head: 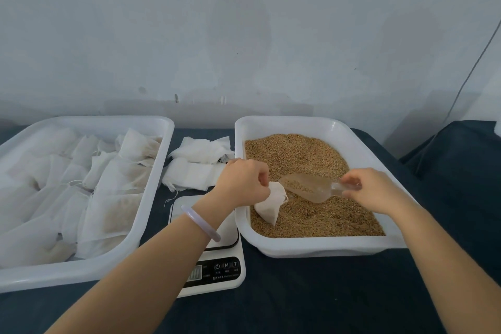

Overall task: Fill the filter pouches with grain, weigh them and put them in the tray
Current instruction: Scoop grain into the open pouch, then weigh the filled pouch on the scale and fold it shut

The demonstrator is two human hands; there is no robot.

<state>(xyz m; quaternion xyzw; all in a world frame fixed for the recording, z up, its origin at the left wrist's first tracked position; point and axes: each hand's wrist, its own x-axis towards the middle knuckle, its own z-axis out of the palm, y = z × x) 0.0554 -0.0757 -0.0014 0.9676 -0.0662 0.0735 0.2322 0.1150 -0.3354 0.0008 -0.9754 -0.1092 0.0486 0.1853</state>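
My left hand (244,182) pinches the open mouth of a white filter pouch (269,207), which hangs over the brown grain (303,154) in the right white tray (322,248). My right hand (371,188) holds the handle of a clear plastic scoop (309,187) loaded with grain, its tip tilted toward the pouch mouth. A white digital scale (217,266) sits between the two trays, partly under my left forearm. The left white tray (81,276) holds several filled pouches (113,198).
A pile of empty white pouches (195,165) lies on the dark cloth behind the scale, between the trays. A pale wall rises close behind. A thin cable (471,73) hangs at the far right.
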